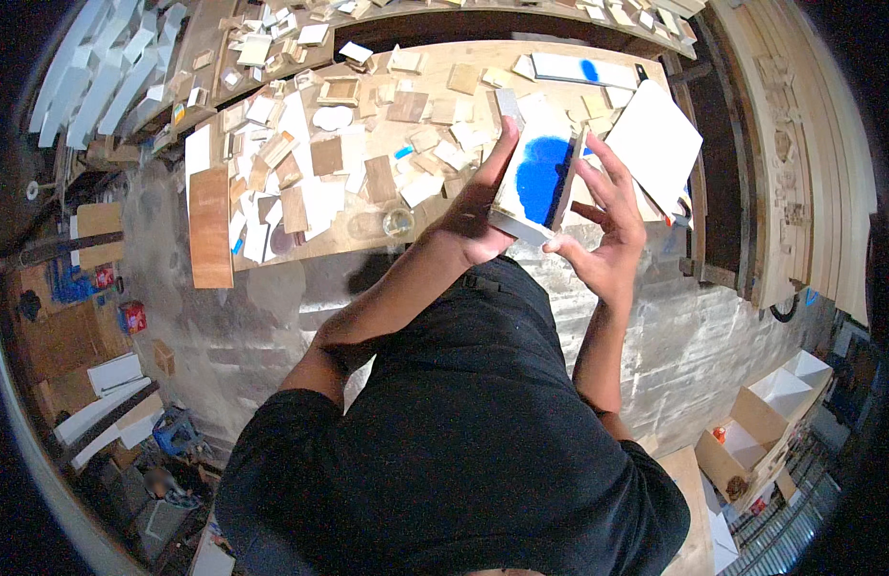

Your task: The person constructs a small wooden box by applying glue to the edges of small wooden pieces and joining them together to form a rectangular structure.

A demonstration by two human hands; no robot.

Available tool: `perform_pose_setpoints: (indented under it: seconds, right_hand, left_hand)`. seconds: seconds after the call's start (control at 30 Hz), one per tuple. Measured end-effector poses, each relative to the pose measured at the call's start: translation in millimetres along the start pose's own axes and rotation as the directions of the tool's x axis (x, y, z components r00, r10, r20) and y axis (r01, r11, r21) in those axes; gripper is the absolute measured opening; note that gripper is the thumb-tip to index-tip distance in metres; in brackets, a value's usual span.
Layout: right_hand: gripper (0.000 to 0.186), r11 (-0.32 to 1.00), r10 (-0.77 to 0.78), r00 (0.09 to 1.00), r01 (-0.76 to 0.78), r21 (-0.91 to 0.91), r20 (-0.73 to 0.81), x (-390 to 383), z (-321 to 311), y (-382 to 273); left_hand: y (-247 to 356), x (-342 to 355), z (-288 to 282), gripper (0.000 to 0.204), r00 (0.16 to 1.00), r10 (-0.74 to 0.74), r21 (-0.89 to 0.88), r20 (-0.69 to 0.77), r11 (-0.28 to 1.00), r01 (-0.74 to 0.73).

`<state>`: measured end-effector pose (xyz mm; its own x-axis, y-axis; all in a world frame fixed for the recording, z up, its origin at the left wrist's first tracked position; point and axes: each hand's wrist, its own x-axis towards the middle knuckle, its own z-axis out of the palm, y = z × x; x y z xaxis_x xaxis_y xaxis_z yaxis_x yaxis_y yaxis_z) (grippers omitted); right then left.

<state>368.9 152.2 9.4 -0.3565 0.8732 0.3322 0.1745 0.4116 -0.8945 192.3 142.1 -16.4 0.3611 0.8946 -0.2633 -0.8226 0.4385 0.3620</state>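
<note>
The left hand (470,223) grips a shallow box (533,197) over the worktop's (327,247) near edge, the right hand (612,238) spread loosely against its right wall. The box looks already joined and bears a blue patch (546,163) inside; wooden pieces (325,156) scattered toward the worktop's left edge appear unassembled, as far as shown

From my head, the single wide fisheye view looked steeply down over my black shirt (463,451), taking in my hands (612,235) close up and the table (334,232) beyond.
</note>
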Motion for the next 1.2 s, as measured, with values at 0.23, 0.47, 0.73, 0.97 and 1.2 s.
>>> perform_pose_setpoints:
  seconds: [0.23, 0.47, 0.73, 0.97, 1.2]
  right_hand:
    - [0.083, 0.996, 0.053, 0.998, -0.055, 0.067, 0.032, -2.1, -2.9, -3.0]
    - [0.083, 0.956, 0.169, 0.985, -0.168, 0.238, 0.02, -6.6, -3.4, -1.0]
    - [0.064, 0.903, 0.331, 0.942, -0.335, 0.268, 0.06, -1.0, -5.6, -1.1]
    - [0.072, 0.9, 0.344, 0.932, -0.362, 0.244, 0.114, -3.7, 3.3, -8.7]
    - [0.089, 0.914, 0.4, 0.913, -0.404, 0.029, 0.082, -3.2, 18.2, -27.9]
  left_hand:
    - [5.9, -5.5, 4.2, 0.079, 0.999, -0.011, 0.066, -0.052, 0.998, 0.014]
    - [3.3, -6.8, 13.7, 0.078, 0.984, 0.033, 0.143, -0.174, 0.99, -0.008]
    - [-3.8, -8.3, -0.1, 0.072, 0.997, 0.069, 0.159, -0.047, 0.985, -0.06]
    - [-10.7, -7.8, -9.8, 0.071, 0.967, 0.253, 0.34, -0.031, 0.912, -0.228]
    - [-17.7, -13.6, -9.8, 0.063, 0.88, 0.464, 0.506, -0.102, 0.786, -0.356]
